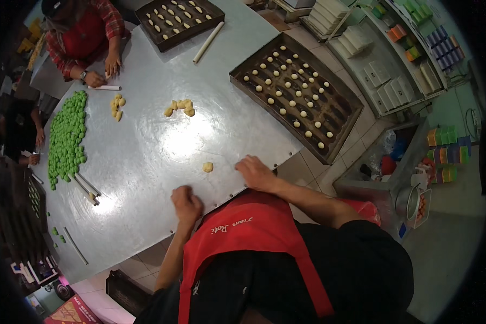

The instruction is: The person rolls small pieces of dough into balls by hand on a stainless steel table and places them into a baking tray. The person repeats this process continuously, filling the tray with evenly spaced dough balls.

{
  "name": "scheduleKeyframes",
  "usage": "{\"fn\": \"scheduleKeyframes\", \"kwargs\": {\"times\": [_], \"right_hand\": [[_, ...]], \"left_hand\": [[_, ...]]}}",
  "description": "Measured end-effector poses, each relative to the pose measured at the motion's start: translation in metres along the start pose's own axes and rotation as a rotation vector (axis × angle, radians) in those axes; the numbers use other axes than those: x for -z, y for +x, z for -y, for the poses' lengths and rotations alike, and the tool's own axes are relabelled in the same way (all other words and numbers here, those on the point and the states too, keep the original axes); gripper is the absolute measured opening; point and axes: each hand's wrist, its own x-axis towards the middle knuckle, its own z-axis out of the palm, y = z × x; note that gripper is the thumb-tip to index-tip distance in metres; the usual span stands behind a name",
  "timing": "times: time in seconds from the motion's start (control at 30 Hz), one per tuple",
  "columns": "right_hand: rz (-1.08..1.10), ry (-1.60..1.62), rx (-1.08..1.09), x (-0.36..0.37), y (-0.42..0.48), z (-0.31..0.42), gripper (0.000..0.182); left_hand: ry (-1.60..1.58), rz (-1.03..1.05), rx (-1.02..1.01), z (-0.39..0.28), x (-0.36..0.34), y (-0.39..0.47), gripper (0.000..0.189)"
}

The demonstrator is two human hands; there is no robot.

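My left hand (186, 204) is at the near edge of the metal tabletop (141, 162), its fingers curled downward. To its right, my right hand (257, 172) rests palm-down by the same edge, also with bent fingers. Whether anything lies under either palm is hidden. Just beyond and between both hands sits a small piece of yellow dough (207, 167), touched by neither. Farther up the table, several yellow dough pieces (182, 106) lie in a curved cluster.
A dark baking tray (332, 117) with dough balls overhangs the right edge. Another tray (174, 30) and a rolling pin (207, 42) lie at the back. Green dough balls (67, 133) cover the left. A co-worker (83, 40) handles dough across the table; another person (22, 129) stands left.
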Motion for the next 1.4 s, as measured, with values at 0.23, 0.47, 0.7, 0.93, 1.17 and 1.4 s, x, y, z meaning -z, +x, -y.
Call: {"fn": "scheduleKeyframes", "kwargs": {"times": [0.23, 0.47, 0.7, 0.93, 1.17, 1.4], "right_hand": [[-0.02, -0.01, 0.089, -0.031, 0.094, -0.027, 0.016], [-0.068, -0.054, 0.003, -0.008, 0.005, -0.011, 0.022], [-0.007, 0.011, 0.165, -0.035, 0.097, 0.007, 0.005], [-0.138, -0.093, -0.018, 0.004, 0.027, -0.022, 0.016], [-0.119, 0.01, -0.015, 0.01, 0.013, -0.007, 0.026], [-0.104, 0.025, -0.042, 0.012, 0.014, -0.008, 0.032]], "left_hand": [[0.039, -0.038, -0.155, 0.024, -0.003, 0.113, 0.025], [0.043, -0.091, 0.076, 0.028, 0.008, -0.004, 0.023], [0.026, -0.019, -0.084, 0.005, -0.021, 0.104, 0.026], [0.073, -0.109, 0.1, 0.039, 0.03, 0.025, 0.006], [0.035, -0.119, 0.243, 0.009, 0.026, -0.013, 0.008], [0.042, -0.142, 0.254, 0.008, 0.024, -0.013, 0.014]]}}
